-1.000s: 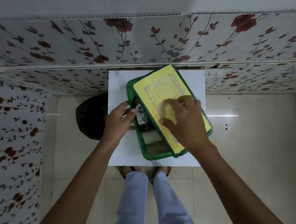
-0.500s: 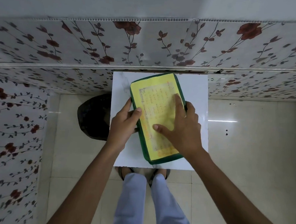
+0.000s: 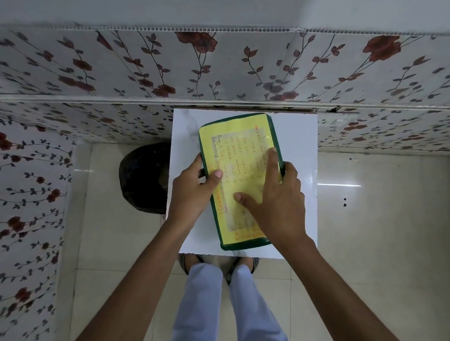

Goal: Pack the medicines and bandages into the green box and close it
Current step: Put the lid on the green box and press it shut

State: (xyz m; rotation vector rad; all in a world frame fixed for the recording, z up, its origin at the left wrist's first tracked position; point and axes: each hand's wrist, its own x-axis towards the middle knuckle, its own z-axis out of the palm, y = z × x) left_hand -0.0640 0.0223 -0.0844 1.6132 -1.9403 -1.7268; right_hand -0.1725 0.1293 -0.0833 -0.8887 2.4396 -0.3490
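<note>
The green box point(image 3: 243, 245) lies on the small white table point(image 3: 298, 137), its lid down flat. A yellow handwritten sheet point(image 3: 235, 144) covers the lid. My left hand point(image 3: 191, 192) grips the box's left edge, thumb on top of the lid. On the right side, my right hand point(image 3: 274, 196) presses on the lid, with the index finger stretched along the right edge and the thumb on the sheet. The medicines and bandages are hidden inside.
The table stands against a wall panel point(image 3: 224, 66) printed with red flowers. A dark round object point(image 3: 142, 176) sits on the tiled floor left of the table. My legs and sandalled feet point(image 3: 227, 301) are under the table's near edge.
The lid came down from half open to flat on the box, hiding the contents. My left hand moved onto the box's left edge and my right hand shifted toward the right edge.
</note>
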